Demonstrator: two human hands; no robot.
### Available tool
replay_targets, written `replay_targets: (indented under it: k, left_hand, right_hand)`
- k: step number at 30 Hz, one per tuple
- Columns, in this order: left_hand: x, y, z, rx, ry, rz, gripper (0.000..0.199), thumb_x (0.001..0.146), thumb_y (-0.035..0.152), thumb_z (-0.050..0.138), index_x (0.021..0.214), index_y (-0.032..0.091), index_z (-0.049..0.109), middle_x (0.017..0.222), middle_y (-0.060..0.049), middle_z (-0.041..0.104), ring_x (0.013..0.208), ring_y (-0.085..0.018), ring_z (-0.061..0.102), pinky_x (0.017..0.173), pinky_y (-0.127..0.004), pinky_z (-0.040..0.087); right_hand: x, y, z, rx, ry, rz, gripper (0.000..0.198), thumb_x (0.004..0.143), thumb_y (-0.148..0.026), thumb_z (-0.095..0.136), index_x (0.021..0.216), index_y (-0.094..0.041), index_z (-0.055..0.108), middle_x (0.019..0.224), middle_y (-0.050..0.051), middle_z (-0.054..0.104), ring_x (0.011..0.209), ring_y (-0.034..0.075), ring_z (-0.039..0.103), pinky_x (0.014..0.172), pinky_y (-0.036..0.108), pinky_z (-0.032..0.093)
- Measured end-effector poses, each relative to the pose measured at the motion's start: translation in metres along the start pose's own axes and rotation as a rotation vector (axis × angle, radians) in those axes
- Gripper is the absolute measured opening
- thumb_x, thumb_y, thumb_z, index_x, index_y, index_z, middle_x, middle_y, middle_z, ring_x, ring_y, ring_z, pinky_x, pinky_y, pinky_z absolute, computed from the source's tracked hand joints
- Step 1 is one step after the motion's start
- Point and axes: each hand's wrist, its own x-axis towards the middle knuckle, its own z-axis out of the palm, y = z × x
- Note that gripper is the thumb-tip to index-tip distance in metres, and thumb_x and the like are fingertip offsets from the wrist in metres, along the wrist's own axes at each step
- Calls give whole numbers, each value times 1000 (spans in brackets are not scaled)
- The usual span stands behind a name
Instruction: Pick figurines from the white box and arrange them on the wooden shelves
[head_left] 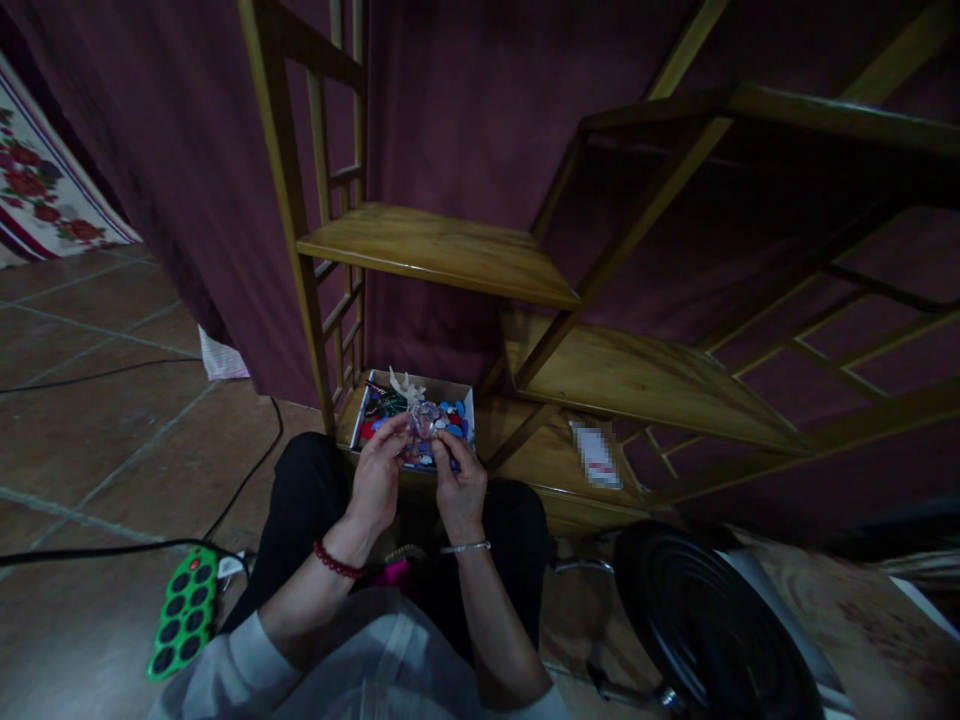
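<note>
Head view. Both bare hands are in front of the torso, above the near part of an open white-walled box. The object in hand is a clear, pinkish piece, glossy, exact form not resolved. It sits between the two hands, over the box contents.

Left hand: reaches in from the left, fingers closed on the left side of the clear, pinkish piece. Red bead bracelet at the wrist.

Right hand: thumb and forefinger brought together in a pinch at the lower right edge of the same piece. Silver-toned bangle at the wrist.

Box: rests on the bottom board of a wooden shelf unit, at its left end. Contents mixed: a pale branching piece standing up near the back, dark green items to its left, blue and red rounded pieces on the right. Individual items too small to identify.

Surroundings: a pixelated white packet lies on the same board, right of the box and well apart from it. Purple curtain to the left of the shelf unit. Green power strip on the tiled floor, lower left, near a dark cable. Black round seat at lower right.
</note>
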Motion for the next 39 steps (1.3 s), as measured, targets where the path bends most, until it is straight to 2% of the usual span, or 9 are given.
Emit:
replay_targets:
  k: [6,9,13,19,23,31,39]
  left_hand:
    - [2,-5,-1,154,31,96,26,65,26,67,90,18,66,92,-4,65,80,-15,56,65,-23,41]
    - [3,-8,-2,221,43,168,21,66,23,65,87,20,68,97,-4,64,92,-17,54,74,-24,42]
    - [2,-8,-2,274,-6,218,22,68,18,62,89,21,67,105,-3,61,103,-19,51,84,-26,39]
    - [-1,-7,1,286,-45,200,24,70,19,60,94,21,65,98,-3,64,94,-17,55,84,-27,40]
    - [-1,-7,3,254,-50,201,25,68,16,61,93,20,64,98,-3,63,95,-18,55,85,-28,40]
    - [-2,-5,9,244,-32,191,23,68,17,62,91,19,64,92,-4,64,85,-15,56,76,-25,43]
    - [-2,-5,8,259,-31,211,20,68,18,62,88,19,64,88,-3,64,79,-14,56,69,-24,44]
  right_hand:
    - [0,9,-1,38,40,95,25,79,-35,52,91,-18,66,92,7,68,87,19,60,81,34,46]
    - [-1,13,-1,83,54,157,26,78,-37,54,90,-18,67,92,7,68,87,19,61,80,34,47]
    - [-2,18,2,178,63,252,30,76,-38,55,93,-17,67,93,7,68,85,20,61,79,35,48]
    - [-4,20,4,309,77,350,33,72,-39,59,95,-17,67,92,6,68,83,19,61,77,35,48]
    - [-3,17,2,368,75,393,33,70,-40,62,93,-17,68,91,5,68,82,18,60,76,34,48]
    - [-3,12,3,439,122,448,34,66,-41,65,89,-17,68,84,5,69,67,15,59,67,31,48]
    - [-2,2,1,626,78,491,27,63,-38,68,81,-17,67,70,1,65,57,11,54,58,27,46]
